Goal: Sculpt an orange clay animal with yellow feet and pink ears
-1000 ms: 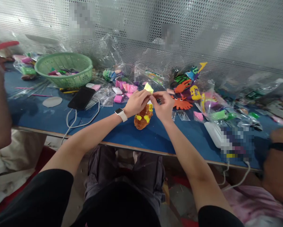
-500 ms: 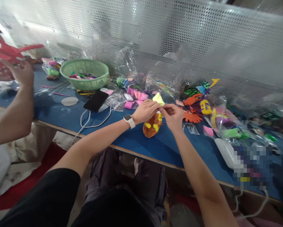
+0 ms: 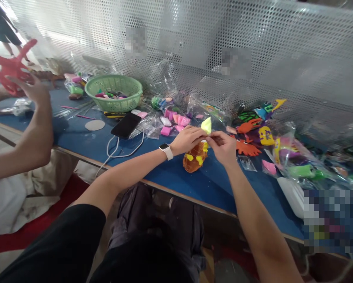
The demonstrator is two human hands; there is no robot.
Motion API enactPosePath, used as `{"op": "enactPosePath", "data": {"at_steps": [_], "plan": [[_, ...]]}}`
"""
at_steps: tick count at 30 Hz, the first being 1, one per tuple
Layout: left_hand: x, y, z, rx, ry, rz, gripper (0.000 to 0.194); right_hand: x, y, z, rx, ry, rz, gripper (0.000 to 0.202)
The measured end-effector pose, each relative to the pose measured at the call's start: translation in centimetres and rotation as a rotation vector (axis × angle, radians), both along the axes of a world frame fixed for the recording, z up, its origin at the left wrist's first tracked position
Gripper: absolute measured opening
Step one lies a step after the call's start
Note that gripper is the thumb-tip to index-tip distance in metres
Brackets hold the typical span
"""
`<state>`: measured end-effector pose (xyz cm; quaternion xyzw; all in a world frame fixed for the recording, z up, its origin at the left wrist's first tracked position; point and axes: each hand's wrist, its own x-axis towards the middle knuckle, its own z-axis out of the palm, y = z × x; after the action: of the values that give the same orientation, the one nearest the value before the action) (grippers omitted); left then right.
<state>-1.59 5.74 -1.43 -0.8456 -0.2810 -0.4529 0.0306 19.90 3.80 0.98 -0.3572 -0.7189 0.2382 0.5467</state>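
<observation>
Above the blue table, my left hand (image 3: 189, 139) and my right hand (image 3: 224, 148) meet with fingertips pinched together. A pale yellow piece of modelling clay (image 3: 206, 125) sticks up from between them, gripped at its lower end. Directly below my hands stands a brown clay figure (image 3: 194, 159) with yellow patches and a crisscross line pattern; my left hand hides its upper part. A white-strapped watch (image 3: 166, 150) is on my left wrist.
Pink clay packets (image 3: 173, 121), a phone (image 3: 126, 125) with a white cable and a green basket (image 3: 117, 104) lie to the left. Orange clay shapes (image 3: 247, 147) and plastic bags (image 3: 300, 159) are at right. A co-worker's hand (image 3: 36, 88) holds a red shape (image 3: 12, 70).
My hands stay pinched at the yellow clay, which now points more upright. The view has shifted slightly left. The co-worker has raised and turned the red shape.
</observation>
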Motion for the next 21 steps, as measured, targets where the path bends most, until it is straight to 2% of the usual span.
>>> {"op": "enactPosePath", "data": {"at_steps": [7,13,17,21], "plan": [[0.0,0.1,-0.2,-0.008,-0.048,-0.022,0.019,-0.1,-0.1,-0.2,0.086,-0.057,-0.031,0.055],[0.0,-0.4,0.1,-0.047,-0.148,-0.069,0.013,-0.5,-0.6,-0.5,0.207,-0.12,-0.001,0.035],[0.2,-1.0,0.3,-0.095,-0.167,-0.112,0.016,-0.9,-0.8,-0.4,0.253,-0.137,-0.029,0.027],[0.2,-1.3,0.4,-0.062,-0.187,-0.146,0.02,-1.2,-1.2,-0.2,0.302,-0.169,-0.046,0.014]]}}
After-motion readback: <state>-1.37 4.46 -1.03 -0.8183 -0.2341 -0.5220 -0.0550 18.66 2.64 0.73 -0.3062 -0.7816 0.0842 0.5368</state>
